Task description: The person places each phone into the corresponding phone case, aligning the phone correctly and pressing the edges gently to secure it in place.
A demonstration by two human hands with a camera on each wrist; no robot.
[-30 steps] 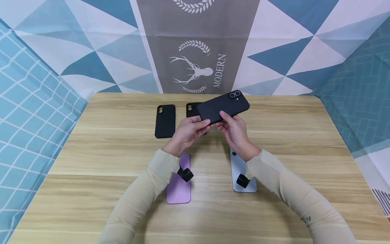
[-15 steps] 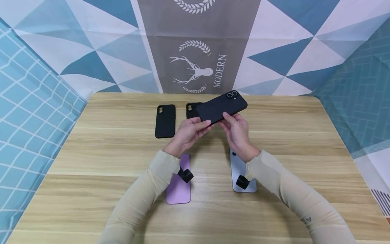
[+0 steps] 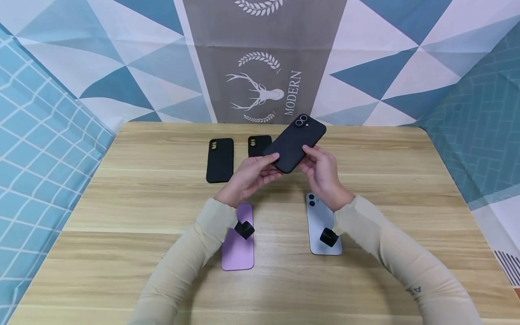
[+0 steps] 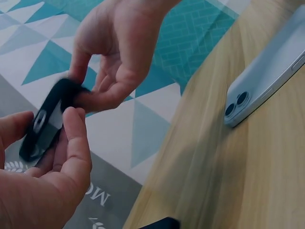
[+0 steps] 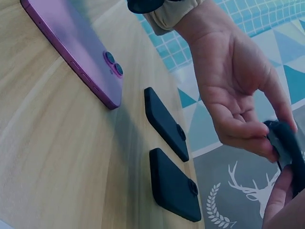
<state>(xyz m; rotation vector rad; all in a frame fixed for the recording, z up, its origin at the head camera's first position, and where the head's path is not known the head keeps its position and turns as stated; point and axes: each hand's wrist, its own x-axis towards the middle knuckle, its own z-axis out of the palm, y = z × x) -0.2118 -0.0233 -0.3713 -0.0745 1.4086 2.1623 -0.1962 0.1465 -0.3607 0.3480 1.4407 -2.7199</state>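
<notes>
A phone in a black case [image 3: 298, 142], its two camera lenses facing up, is held above the far part of the table. At its lower left corner, my left hand [image 3: 245, 178] pinches it, thumb on the back and fingers beneath. Along the right edge, my right hand [image 3: 322, 174] grips it between thumb and fingers. The case's lower end and part of its glossy face show in the left wrist view. Behind the held phone, a black phone case [image 3: 260, 144] is partly hidden; another black phone case [image 3: 220, 160] lies to its left.
A purple phone [image 3: 238, 253] lies face down under my left wrist. Under my right wrist lies a light blue phone [image 3: 318, 221], also face down. The wooden table [image 3: 122, 216] ends at a patterned cloth backdrop [image 3: 154, 58].
The cased phone has turned counterclockwise, its camera end swinging up and left. My right hand has shifted slightly right with it, uncovering more of the light blue phone.
</notes>
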